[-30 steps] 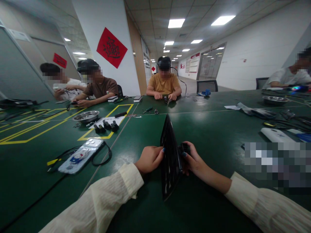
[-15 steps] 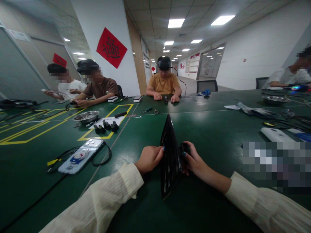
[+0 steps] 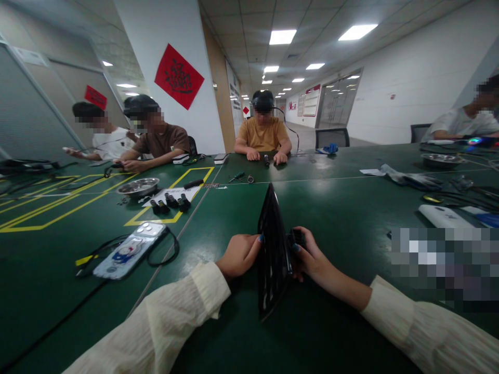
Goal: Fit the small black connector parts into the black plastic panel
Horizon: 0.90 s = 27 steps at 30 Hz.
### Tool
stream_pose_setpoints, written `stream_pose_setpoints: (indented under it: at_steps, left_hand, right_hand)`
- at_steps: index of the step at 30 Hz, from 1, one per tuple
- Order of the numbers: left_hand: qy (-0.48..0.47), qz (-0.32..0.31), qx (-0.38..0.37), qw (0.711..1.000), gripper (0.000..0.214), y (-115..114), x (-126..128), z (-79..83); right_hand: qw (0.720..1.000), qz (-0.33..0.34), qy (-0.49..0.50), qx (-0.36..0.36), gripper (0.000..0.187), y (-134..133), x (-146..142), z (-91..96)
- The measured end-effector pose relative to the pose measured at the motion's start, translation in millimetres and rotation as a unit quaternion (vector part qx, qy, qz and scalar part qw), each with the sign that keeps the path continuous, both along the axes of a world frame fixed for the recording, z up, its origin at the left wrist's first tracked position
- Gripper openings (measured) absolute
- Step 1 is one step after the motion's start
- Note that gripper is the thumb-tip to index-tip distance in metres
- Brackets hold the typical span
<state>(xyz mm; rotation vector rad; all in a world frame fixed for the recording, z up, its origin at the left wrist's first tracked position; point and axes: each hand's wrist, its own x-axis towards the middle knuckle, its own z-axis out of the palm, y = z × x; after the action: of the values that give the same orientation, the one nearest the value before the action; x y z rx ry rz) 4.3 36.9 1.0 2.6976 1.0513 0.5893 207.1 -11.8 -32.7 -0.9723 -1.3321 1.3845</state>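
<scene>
A thin, glossy black panel (image 3: 273, 254) stands on edge between my hands, tilted, with one face toward my left. My left hand (image 3: 239, 254) is closed at that face, its thumb pressed against the panel near mid-height. On the other side, my right hand (image 3: 312, 257) grips a small black ridged piece (image 3: 298, 238) at the panel's back. Whether that piece is fixed to the panel I cannot tell. Part of my right fingers is hidden behind the panel.
Left of me lie a phone (image 3: 130, 250) with a looped black cable, several black cylindrical parts (image 3: 170, 201) on paper, and a metal bowl (image 3: 139, 187). A screwdriver (image 3: 236, 176) lies farther ahead. A person (image 3: 263, 135) sits opposite. White devices (image 3: 444, 215) and cables are at right.
My hands and the black panel stay practically in place. At the far left, a person in white has shifted their head and arms slightly.
</scene>
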Motion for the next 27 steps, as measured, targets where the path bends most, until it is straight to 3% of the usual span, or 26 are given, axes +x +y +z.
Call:
stream_pose_setpoints:
  at_steps: [27]
  left_hand:
    - [0.001, -0.015, -0.020, 1.000, 0.040, 0.5, -0.4, 1.5]
  right_hand:
    - [1.000, 0.007, -0.001, 0.008, 0.054, 1.5, 0.9, -1.7]
